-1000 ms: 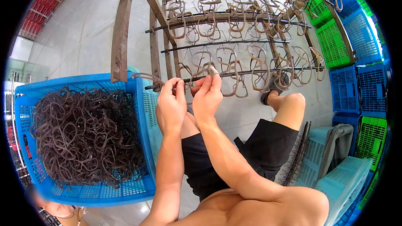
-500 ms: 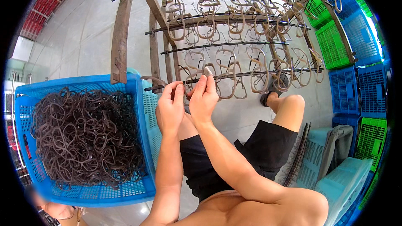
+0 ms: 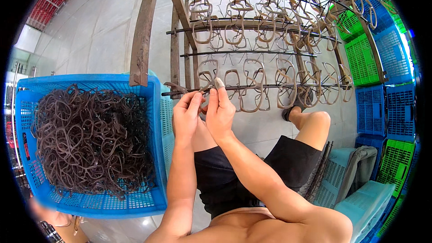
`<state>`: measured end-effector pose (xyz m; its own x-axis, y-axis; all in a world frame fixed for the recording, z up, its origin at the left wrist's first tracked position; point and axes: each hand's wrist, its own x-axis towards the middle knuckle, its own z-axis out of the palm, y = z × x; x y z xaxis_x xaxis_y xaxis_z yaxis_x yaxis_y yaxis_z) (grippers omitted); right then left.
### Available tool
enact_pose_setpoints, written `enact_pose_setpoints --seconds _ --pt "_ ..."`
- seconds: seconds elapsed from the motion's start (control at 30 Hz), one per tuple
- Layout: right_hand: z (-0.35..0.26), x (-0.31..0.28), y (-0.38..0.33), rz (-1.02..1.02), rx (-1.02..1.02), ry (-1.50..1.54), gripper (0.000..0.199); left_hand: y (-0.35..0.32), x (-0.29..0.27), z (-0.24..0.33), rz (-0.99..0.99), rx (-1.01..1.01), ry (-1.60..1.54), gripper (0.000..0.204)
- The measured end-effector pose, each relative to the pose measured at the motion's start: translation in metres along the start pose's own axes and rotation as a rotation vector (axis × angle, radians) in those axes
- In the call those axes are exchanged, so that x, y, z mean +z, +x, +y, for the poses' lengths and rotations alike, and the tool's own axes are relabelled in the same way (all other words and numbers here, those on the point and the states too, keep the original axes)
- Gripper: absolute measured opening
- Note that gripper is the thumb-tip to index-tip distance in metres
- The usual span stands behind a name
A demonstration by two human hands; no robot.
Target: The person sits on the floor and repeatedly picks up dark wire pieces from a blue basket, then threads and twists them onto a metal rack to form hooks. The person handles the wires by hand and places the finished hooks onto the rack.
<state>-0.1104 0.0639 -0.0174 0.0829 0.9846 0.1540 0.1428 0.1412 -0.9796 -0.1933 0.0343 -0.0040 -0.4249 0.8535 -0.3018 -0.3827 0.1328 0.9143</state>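
Note:
Both my hands are together at the near end of a black rod (image 3: 270,86) fitted with wire clips, on the lowest visible tier of a wooden rack. My left hand (image 3: 186,114) is closed, thumb and fingertips pinching at a tan-brown eyeglass frame (image 3: 207,87) by the rod. Close beside it, my right hand (image 3: 220,114) pinches at the same frame, its index finger pointing up with a pale cover on the tip. Fingers hide much of this frame. More tan eyeglass frames (image 3: 254,103) hang along the rod to the right.
At left stands a blue plastic crate (image 3: 158,162) heaped with dark brown eyeglass frames (image 3: 90,139). The wooden rack (image 3: 140,54) carries more rods of hanging frames. Green crates (image 3: 362,58) and blue crates (image 3: 371,108) are stacked at right. Another person's hand (image 3: 49,213) shows at lower left.
The rack has shifted rightward in view. My hands have moved slightly right and remain close together at the rod's near end, still pinching.

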Motion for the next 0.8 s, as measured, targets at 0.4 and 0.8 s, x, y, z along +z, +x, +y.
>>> enact_pose_setpoints --seconds 0.4,0.8 --pt "-0.001 -0.001 -0.002 0.007 -0.127 -0.060 0.030 0.003 0.000 0.006 0.000 -0.112 -0.027 0.014" --pt "-0.014 -0.030 -0.003 -0.176 0.196 0.217 0.040 0.004 0.015 0.003 0.023 0.126 0.235 0.014"
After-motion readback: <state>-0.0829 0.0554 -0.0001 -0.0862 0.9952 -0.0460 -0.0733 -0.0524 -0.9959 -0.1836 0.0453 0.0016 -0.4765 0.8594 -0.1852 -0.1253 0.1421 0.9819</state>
